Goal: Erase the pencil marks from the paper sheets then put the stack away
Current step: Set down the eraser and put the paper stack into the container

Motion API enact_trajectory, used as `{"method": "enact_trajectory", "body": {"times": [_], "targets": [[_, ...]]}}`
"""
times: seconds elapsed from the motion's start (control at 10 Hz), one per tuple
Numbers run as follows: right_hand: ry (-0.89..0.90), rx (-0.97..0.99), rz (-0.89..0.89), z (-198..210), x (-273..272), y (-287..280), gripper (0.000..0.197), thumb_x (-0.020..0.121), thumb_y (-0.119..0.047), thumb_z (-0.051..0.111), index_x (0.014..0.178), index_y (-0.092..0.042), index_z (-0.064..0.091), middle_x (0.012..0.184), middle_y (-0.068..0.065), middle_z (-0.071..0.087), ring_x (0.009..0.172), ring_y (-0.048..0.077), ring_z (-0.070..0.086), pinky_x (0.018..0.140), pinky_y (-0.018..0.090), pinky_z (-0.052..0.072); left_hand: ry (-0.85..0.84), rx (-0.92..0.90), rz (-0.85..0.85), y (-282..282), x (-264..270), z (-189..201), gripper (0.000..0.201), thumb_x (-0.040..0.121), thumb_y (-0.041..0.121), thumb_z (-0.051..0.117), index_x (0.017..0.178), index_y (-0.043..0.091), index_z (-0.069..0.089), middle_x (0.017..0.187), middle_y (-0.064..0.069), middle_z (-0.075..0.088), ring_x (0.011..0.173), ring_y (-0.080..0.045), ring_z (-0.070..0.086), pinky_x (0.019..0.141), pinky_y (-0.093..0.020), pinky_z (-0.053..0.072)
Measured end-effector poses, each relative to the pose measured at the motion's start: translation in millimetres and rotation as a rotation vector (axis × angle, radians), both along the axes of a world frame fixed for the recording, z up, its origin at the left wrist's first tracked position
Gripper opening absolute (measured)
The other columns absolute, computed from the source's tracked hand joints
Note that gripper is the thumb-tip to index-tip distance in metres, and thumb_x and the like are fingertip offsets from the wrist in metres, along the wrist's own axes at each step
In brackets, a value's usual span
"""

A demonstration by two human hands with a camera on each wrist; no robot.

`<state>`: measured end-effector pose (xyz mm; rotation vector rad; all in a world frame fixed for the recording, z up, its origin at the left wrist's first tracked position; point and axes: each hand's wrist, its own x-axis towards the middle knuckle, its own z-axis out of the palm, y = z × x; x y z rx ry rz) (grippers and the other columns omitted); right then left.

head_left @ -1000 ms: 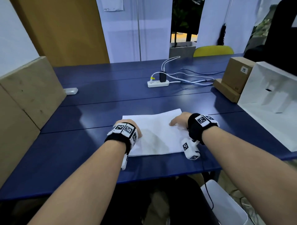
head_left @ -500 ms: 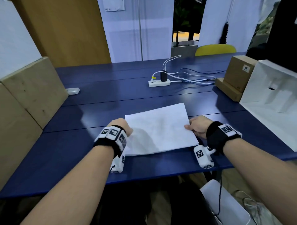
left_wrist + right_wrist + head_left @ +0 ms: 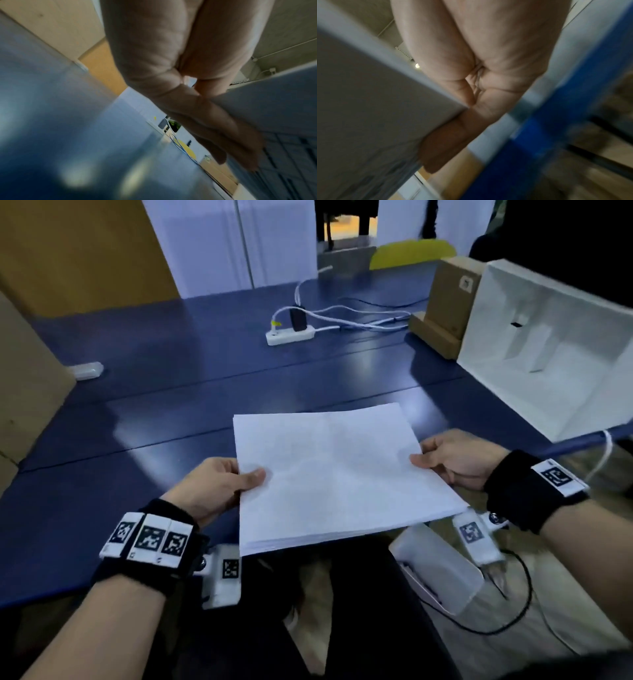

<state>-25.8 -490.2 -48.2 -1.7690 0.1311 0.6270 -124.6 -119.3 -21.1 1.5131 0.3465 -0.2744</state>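
A white stack of paper sheets hangs in the air over the near edge of the blue table, tilted slightly. My left hand pinches its left edge, thumb on top and fingers underneath. My right hand pinches its right edge the same way. In the left wrist view the fingers lie under the paper stack. In the right wrist view the fingers support the paper stack from below. No pencil marks show on the top sheet.
An open white box lies on its side at the right of the table, beside a cardboard box. A white power strip with cables sits at the back centre. A small white object lies far left. A wooden panel borders the left.
Both hands moved from resting on top of the stack to its side edges, gripped it and lifted it off the table toward me.
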Motion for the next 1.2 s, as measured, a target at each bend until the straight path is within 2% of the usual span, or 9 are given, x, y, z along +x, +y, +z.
{"method": "enact_trajectory", "body": {"times": [0.1, 0.3, 0.4, 0.6, 0.7, 0.8, 0.9, 1.1, 1.2], "targets": [[0.036, -0.041, 0.004, -29, -29, -52, 0.074, 0.066, -0.031, 0.089, 0.097, 0.026, 0.054, 0.082, 0.024, 0.056, 0.07, 0.031, 0.045, 0.059, 0.028, 0.038, 0.056, 0.0, -0.066, -43, -21, -16, 0.037, 0.076, 0.013, 0.071, 0.102, -0.012, 0.066, 0.099, -0.025, 0.072, 0.083, -0.031, 0.072, 0.077, -0.038, 0.06], [0.118, -0.144, -0.069, -86, -68, -98, 0.027, 0.085, -0.006, 0.073, 0.098, 0.017, 0.069, 0.107, 0.033, 0.069, 0.085, 0.033, 0.063, 0.081, 0.045, 0.054, 0.108, 0.082, -0.119, -105, -56, -70, 0.011, 0.088, 0.004, 0.067, 0.092, -0.005, 0.072, 0.095, -0.019, 0.074, 0.091, -0.033, 0.071, 0.087, -0.044, 0.055], [0.103, -0.452, 0.041, -121, -66, -95, 0.017, 0.092, -0.015, 0.068, 0.1, 0.0, 0.072, 0.106, 0.015, 0.07, 0.091, 0.024, 0.061, 0.083, 0.032, 0.051, 0.137, 0.197, -0.129, -126, -59, -118, 0.009, 0.084, 0.007, 0.074, 0.09, 0.0, 0.074, 0.095, -0.015, 0.075, 0.095, -0.032, 0.071, 0.094, -0.05, 0.053], [0.082, -0.652, 0.142, -184, -39, -82, 0.048, 0.092, -0.033, 0.066, 0.132, -0.008, 0.06, 0.122, 0.009, 0.065, 0.097, 0.02, 0.052, 0.09, 0.033, 0.045, 0.387, 0.299, -0.102, -141, -11, -193, 0.065, 0.06, 0.041, 0.078, 0.108, -0.002, 0.067, 0.108, -0.019, 0.071, 0.1, -0.032, 0.069, 0.088, -0.038, 0.056], [0.021, -0.732, 0.303, -192, -39, -64, 0.031, 0.098, -0.039, 0.056, 0.122, -0.02, 0.062, 0.113, -0.004, 0.052, 0.102, 0.014, 0.043, 0.09, 0.029, 0.036, 0.398, 0.77, -0.478, -167, 2, -181, 0.062, 0.098, 0.053, 0.045, 0.127, 0.0, 0.058, 0.127, -0.019, 0.062, 0.115, -0.035, 0.06, 0.088, -0.03, 0.047], [-0.092, -0.476, 0.44, -170, -62, -30, 0.022, 0.103, -0.036, 0.049, 0.116, -0.028, 0.065, 0.117, -0.012, 0.057, 0.11, 0.003, 0.051, 0.093, 0.017, 0.034, 0.379, 0.746, -0.517, -180, 15, -196, 0.062, 0.1, 0.052, 0.039, 0.128, 0.0, 0.059, 0.13, -0.019, 0.06, 0.117, -0.035, 0.058, 0.092, -0.032, 0.046], [0.032, 0.035, 0.391, -155, -94, 1, 0.037, 0.105, -0.028, 0.046, 0.141, -0.025, 0.049, 0.136, -0.019, 0.053, 0.113, -0.021, 0.052, 0.094, 0.003, 0.038, 0.315, 0.852, -0.61, -192, 33, -230, 0.042, 0.101, 0.025, 0.048, 0.134, -0.001, 0.055, 0.138, -0.016, 0.056, 0.124, -0.029, 0.055, 0.102, -0.028, 0.046], [-0.002, -0.116, 0.589, -229, -94, -6, 0.091, 0.078, -0.091, 0.021, 0.156, -0.044, 0.02, 0.161, -0.029, 0.012, 0.147, -0.01, 0.01, 0.121, 0.023, 0.008, 0.235, 1.052, -0.98, -195, 34, -249, 0.037, 0.101, 0.024, 0.048, 0.122, -0.001, 0.062, 0.123, -0.019, 0.063, 0.111, -0.034, 0.062, 0.085, -0.028, 0.048], [0.141, -0.275, 0.58, -274, -83, -33, 0.096, 0.075, -0.093, 0.02, 0.157, -0.042, 0.017, 0.164, -0.021, 0.011, 0.149, 0.003, 0.014, 0.125, 0.036, 0.008, 0.349, 1.111, -1.003, -190, 33, -258, 0.034, 0.1, 0.028, 0.049, 0.114, 0.002, 0.065, 0.111, -0.017, 0.066, 0.103, -0.035, 0.065, 0.078, -0.033, 0.049]]}}
